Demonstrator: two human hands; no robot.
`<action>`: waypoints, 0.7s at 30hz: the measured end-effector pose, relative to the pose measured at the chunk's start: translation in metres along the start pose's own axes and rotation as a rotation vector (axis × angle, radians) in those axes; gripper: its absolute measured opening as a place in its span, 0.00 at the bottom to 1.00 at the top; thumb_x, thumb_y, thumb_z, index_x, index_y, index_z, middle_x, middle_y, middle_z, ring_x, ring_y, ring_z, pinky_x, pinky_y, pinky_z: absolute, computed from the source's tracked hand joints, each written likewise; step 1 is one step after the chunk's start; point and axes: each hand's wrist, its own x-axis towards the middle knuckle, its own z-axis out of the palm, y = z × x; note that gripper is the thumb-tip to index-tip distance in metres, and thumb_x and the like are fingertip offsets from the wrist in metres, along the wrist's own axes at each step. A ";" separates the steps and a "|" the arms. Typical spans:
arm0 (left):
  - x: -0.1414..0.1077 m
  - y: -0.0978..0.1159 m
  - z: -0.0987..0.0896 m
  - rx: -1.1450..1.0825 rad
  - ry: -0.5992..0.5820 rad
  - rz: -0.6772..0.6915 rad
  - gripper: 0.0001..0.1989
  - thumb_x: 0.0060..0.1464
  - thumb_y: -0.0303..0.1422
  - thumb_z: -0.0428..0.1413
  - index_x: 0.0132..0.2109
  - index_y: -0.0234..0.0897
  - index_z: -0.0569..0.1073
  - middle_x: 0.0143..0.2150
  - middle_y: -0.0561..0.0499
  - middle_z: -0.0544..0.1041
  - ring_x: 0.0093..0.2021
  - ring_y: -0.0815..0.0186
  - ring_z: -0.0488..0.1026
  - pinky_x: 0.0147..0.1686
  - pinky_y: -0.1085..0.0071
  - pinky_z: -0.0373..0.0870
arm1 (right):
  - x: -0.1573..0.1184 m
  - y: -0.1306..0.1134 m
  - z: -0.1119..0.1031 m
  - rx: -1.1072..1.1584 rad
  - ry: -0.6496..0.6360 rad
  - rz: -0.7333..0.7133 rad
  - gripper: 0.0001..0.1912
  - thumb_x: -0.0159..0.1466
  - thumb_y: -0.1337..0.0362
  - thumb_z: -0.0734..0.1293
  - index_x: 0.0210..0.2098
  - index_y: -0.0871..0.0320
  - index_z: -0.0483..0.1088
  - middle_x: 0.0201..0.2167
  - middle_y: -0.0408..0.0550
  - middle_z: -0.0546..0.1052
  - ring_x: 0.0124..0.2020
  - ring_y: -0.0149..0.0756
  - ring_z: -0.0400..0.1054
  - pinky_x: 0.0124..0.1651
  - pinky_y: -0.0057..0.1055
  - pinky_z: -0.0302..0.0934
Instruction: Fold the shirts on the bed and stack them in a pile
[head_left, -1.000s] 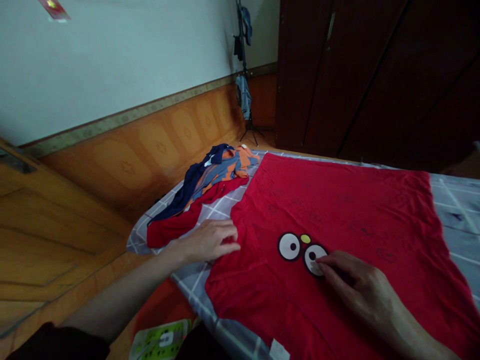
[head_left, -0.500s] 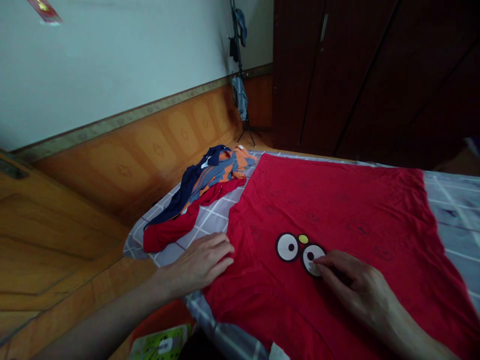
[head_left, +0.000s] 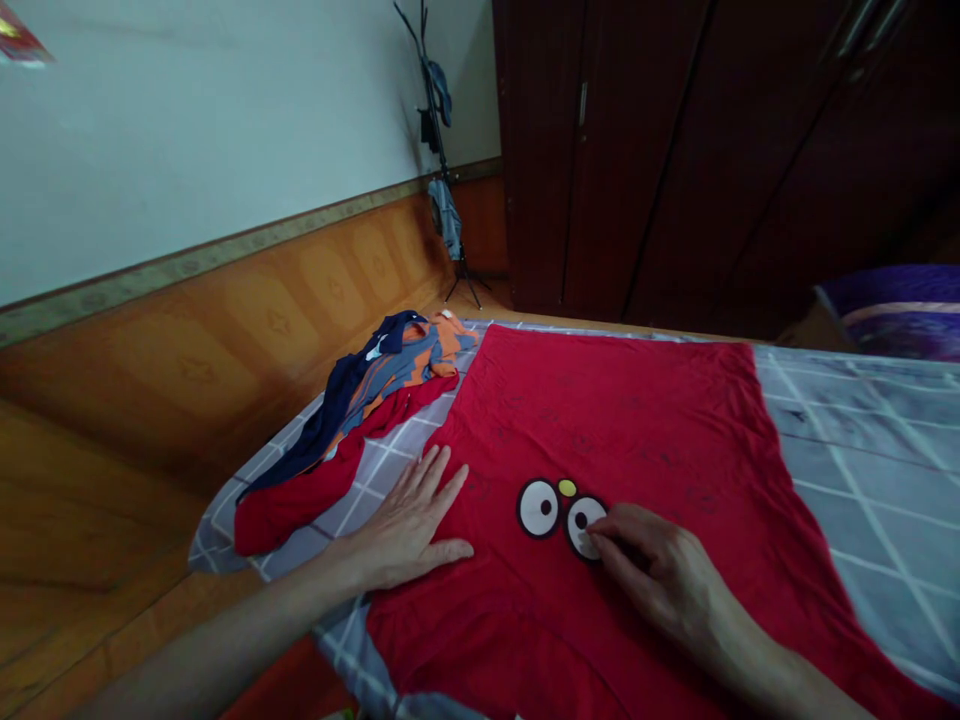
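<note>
Left hand (head_left: pixel 405 535) spread flat on red shirt (head_left: pixel 622 405), near edge; right hand (head_left: pixel 667 575) pinching shirt at white eye print (head_left: pixel 576 520). Checked sheet (head_left: pixel 847 500) beneath.

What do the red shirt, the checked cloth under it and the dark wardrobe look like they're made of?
The red shirt: probably soft, cotton-like knit, matte, judging by its fine wrinkles. The checked cloth: matte fabric, given its soft folds; the fibre can't be told. The dark wardrobe: likely wood or wood-look board, from its flat, reddish-brown panels; dim light leaves its sheen unclear.
</note>
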 end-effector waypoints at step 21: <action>0.046 0.057 -0.026 0.141 0.260 0.538 0.30 0.63 0.45 0.45 0.67 0.37 0.50 0.67 0.42 0.56 0.67 0.57 0.51 0.63 0.52 0.53 | -0.001 -0.026 -0.045 0.078 -0.008 0.150 0.10 0.60 0.68 0.61 0.30 0.60 0.74 0.25 0.45 0.75 0.24 0.29 0.65 0.28 0.24 0.53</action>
